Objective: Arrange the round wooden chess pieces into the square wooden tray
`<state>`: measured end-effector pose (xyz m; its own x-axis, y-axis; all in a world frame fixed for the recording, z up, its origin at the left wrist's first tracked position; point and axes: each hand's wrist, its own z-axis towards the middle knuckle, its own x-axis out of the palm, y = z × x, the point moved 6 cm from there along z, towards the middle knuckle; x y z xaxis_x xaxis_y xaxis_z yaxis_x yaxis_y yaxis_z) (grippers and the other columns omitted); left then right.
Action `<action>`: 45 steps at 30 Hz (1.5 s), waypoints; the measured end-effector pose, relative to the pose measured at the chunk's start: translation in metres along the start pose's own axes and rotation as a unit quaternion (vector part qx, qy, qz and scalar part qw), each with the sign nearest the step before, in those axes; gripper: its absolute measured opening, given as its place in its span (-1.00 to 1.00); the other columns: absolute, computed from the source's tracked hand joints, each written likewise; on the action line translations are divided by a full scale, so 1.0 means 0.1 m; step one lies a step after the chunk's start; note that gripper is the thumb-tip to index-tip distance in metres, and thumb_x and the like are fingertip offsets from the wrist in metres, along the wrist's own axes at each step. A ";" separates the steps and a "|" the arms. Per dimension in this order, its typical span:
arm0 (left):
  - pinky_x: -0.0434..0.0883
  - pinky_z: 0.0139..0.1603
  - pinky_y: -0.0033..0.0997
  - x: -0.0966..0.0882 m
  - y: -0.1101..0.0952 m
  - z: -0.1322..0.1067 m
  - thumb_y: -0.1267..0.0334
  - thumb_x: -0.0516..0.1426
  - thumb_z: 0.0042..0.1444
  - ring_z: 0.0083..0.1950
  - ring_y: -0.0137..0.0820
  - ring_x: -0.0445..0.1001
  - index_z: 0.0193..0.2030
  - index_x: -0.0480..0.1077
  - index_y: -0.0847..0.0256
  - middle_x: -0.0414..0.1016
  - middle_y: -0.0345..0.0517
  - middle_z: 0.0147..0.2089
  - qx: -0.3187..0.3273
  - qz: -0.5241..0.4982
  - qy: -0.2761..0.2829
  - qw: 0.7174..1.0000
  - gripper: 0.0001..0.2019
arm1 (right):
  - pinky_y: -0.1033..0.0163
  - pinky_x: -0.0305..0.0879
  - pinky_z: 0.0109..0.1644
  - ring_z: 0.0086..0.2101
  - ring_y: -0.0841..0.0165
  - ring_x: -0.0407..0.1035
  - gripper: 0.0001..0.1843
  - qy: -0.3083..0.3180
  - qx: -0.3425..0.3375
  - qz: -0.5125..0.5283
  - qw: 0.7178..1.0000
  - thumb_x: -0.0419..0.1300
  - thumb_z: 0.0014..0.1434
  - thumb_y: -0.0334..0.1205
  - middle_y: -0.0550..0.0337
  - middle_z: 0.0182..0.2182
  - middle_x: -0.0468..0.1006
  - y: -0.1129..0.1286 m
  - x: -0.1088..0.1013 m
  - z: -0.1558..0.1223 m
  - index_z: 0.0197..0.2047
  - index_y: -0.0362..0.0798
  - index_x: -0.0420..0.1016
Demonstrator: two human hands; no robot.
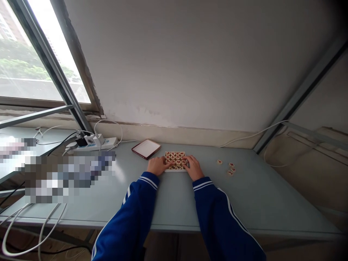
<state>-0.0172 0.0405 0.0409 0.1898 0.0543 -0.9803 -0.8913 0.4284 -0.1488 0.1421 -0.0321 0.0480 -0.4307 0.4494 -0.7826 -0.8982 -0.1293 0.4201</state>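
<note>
A shallow white box (pixel 176 171) stands on the desk in front of me, filled with rows of round Chinese chess pieces (pixel 173 157) marked with red and dark characters. My left hand (pixel 157 166) grips the box's left side, its thumb reaching over the front pieces and its other fingers mostly hidden. At the right edge, the thumb and index finger of my right hand (pixel 194 168) close around a Chinese chess piece (pixel 183 162) in the box. Whether that piece is lifted, I cannot tell.
Several loose Chinese chess pieces (pixel 230 173) lie to the right on the grey desk (pixel 174 203). A dark red box lid (pixel 146 148) rests behind my left hand. Further left are a power strip (pixel 95 144) with plugs and white cables (pixel 43 228). A wall (pixel 190 72) rises behind.
</note>
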 end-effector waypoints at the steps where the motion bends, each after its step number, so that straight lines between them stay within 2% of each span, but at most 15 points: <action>1: 0.24 -0.35 -0.35 0.00 -0.01 0.00 -0.36 -0.24 -0.08 -0.32 -0.17 0.44 -0.35 0.38 0.25 0.47 0.10 -0.39 -0.002 0.003 0.002 1.000 -0.30 | 0.22 0.13 -0.13 -0.15 0.34 0.25 -0.79 0.002 0.003 -0.013 1.000 0.05 0.09 -0.26 0.15 -0.20 0.38 0.00 -0.01 0.00 -0.17 0.00 0.34; 5: 0.25 -0.33 -0.34 0.03 0.00 0.01 -0.37 -0.26 -0.08 -0.30 -0.18 0.44 -0.30 0.36 0.23 0.47 0.10 -0.37 0.005 -0.007 0.019 1.000 -0.29 | 0.20 0.03 -0.13 -0.15 0.32 0.22 -0.83 -0.015 -0.002 -0.097 0.995 0.12 0.06 -0.11 0.18 -0.20 0.36 0.05 -0.04 0.01 -0.26 0.06 0.38; 9: 0.25 -0.34 -0.37 0.06 0.05 0.03 -0.33 -0.27 -0.04 -0.30 -0.20 0.44 -0.32 0.36 0.21 0.47 0.05 -0.37 0.008 -0.026 0.030 0.999 -0.32 | 0.21 -0.01 -0.17 -0.19 0.33 0.20 -0.77 -0.020 0.018 -0.115 0.993 0.15 0.01 0.00 0.19 -0.24 0.36 0.04 0.01 0.05 -0.33 0.05 0.39; 13: 0.22 -0.38 -0.42 0.06 0.13 0.04 -0.29 -0.27 0.00 -0.32 -0.26 0.43 -0.46 0.38 0.22 0.46 0.00 -0.41 0.024 -0.061 0.035 0.997 -0.34 | 0.21 -0.03 -0.15 -0.19 0.34 0.19 -0.79 -0.021 0.012 -0.116 0.993 0.13 0.03 -0.01 0.20 -0.24 0.35 0.06 0.00 0.06 -0.34 0.05 0.39; 15: 0.22 -0.40 -0.44 0.07 0.16 0.04 -0.28 -0.25 0.01 -0.40 -0.32 0.41 -0.56 0.37 0.23 0.44 -0.05 -0.49 0.045 -0.103 0.070 0.991 -0.35 | 0.19 -0.04 -0.13 -0.19 0.34 0.18 -0.82 -0.028 0.018 -0.121 0.992 0.11 0.05 -0.06 0.20 -0.24 0.35 0.02 -0.09 0.04 -0.32 0.05 0.39; 18: 0.23 -0.39 -0.49 0.09 0.17 0.02 -0.17 -0.18 0.05 -0.49 -0.43 0.36 -0.63 0.37 0.24 0.40 -0.13 -0.60 0.094 -0.181 0.137 0.969 -0.42 | 0.12 -0.05 -0.10 -0.15 0.27 0.16 -0.84 -0.072 0.094 -0.183 0.976 0.07 0.07 -0.23 0.12 -0.18 0.35 -0.24 -0.33 -0.04 -0.24 0.02 0.38; 20: 0.23 -0.38 -0.52 0.09 0.17 0.02 -0.07 -0.13 0.06 -0.50 -0.46 0.35 -0.59 0.41 0.24 0.39 -0.17 -0.62 0.116 -0.216 0.158 0.957 -0.50 | 0.03 -0.07 -0.06 -0.07 0.19 0.12 -0.74 -0.115 0.185 -0.243 0.945 0.05 0.05 -0.31 0.00 -0.08 0.30 -0.55 -0.51 -0.14 -0.14 -0.04 0.35; 22: 0.23 -0.39 -0.53 0.11 0.17 0.02 0.03 -0.08 0.04 -0.50 -0.47 0.35 -0.54 0.44 0.25 0.40 -0.18 -0.61 0.124 -0.232 0.163 0.951 -0.58 | -0.09 -0.11 -0.02 0.02 0.10 0.02 -0.64 -0.123 0.271 -0.276 0.914 0.04 0.04 -0.31 -0.09 0.04 0.21 -0.90 -0.61 -0.25 -0.04 -0.09 0.29; 25: 0.22 -0.41 -0.52 0.15 0.14 0.04 0.15 -0.08 0.02 -0.51 -0.47 0.33 -0.55 0.43 0.28 0.40 -0.17 -0.61 0.120 -0.237 0.150 0.952 -0.64 | -0.21 -0.19 0.03 0.08 0.07 -0.01 -0.59 -0.063 0.334 -0.256 0.905 0.00 0.08 -0.28 -0.12 0.08 0.19 -1.34 -0.53 -0.35 0.03 -0.11 0.24; 28: 0.19 -0.45 -0.51 0.17 0.09 0.05 0.22 -0.07 -0.01 -0.53 -0.47 0.30 -0.56 0.43 0.29 0.38 -0.16 -0.61 0.102 -0.224 0.115 0.962 -0.69 | -0.08 -0.04 0.03 0.01 0.13 0.14 -0.61 -0.027 0.308 -0.210 0.928 -0.02 0.08 -0.35 -0.11 -0.01 0.31 -1.51 -0.38 -0.33 0.02 -0.14 0.26; 32: 0.15 -0.45 -0.50 0.17 0.05 0.08 0.23 -0.04 -0.02 -0.52 -0.47 0.28 -0.56 0.42 0.29 0.38 -0.17 -0.59 0.078 -0.203 0.048 0.975 -0.72 | 0.18 0.14 -0.06 -0.11 0.23 0.27 -0.64 -0.013 0.242 -0.176 0.954 -0.02 0.06 -0.44 -0.08 -0.13 0.40 -1.37 -0.18 -0.20 -0.04 -0.19 0.32; 35: 0.12 -0.46 -0.49 0.16 0.06 0.09 0.21 -0.03 0.00 -0.50 -0.46 0.28 -0.56 0.41 0.28 0.39 -0.16 -0.55 0.061 -0.183 -0.001 0.981 -0.72 | 0.27 0.16 -0.06 -0.14 0.31 0.30 -0.62 0.000 0.181 -0.146 0.973 -0.05 0.04 -0.49 -0.02 -0.14 0.42 -1.13 0.00 -0.10 -0.05 -0.19 0.33; 38: 0.09 -0.47 -0.48 0.18 0.08 0.10 0.20 -0.03 0.02 -0.48 -0.45 0.28 -0.55 0.40 0.26 0.40 -0.14 -0.53 0.051 -0.158 -0.022 0.986 -0.71 | 0.34 0.17 -0.07 -0.16 0.35 0.31 -0.61 0.004 0.131 -0.122 0.984 -0.05 0.02 -0.53 0.05 -0.17 0.44 -0.92 0.13 -0.04 -0.07 -0.16 0.36; 42: 0.05 -0.49 -0.48 0.19 0.08 0.10 0.18 -0.04 0.04 -0.49 -0.45 0.28 -0.54 0.40 0.25 0.40 -0.14 -0.53 0.061 -0.146 -0.021 0.987 -0.71 | 0.30 0.17 -0.10 -0.20 0.33 0.30 -0.68 -0.022 0.109 -0.115 0.987 -0.01 0.04 -0.47 0.04 -0.22 0.44 -0.73 0.09 -0.02 -0.13 -0.16 0.40; 45: 0.04 -0.50 -0.48 0.18 0.08 0.11 0.18 -0.06 0.05 -0.50 -0.46 0.27 -0.54 0.40 0.25 0.39 -0.14 -0.54 0.068 -0.151 -0.020 0.986 -0.69 | 0.20 0.15 -0.10 -0.17 0.26 0.25 -0.72 -0.080 0.102 -0.120 0.984 0.03 0.09 -0.29 0.03 -0.21 0.41 -0.56 -0.06 -0.04 -0.12 -0.11 0.38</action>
<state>-0.0168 0.0546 0.0238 0.4558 -0.0603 -0.8880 -0.7286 0.5477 -0.4112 0.1944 -0.0308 0.0274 -0.1746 0.5816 -0.7945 -0.9292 0.1695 0.3283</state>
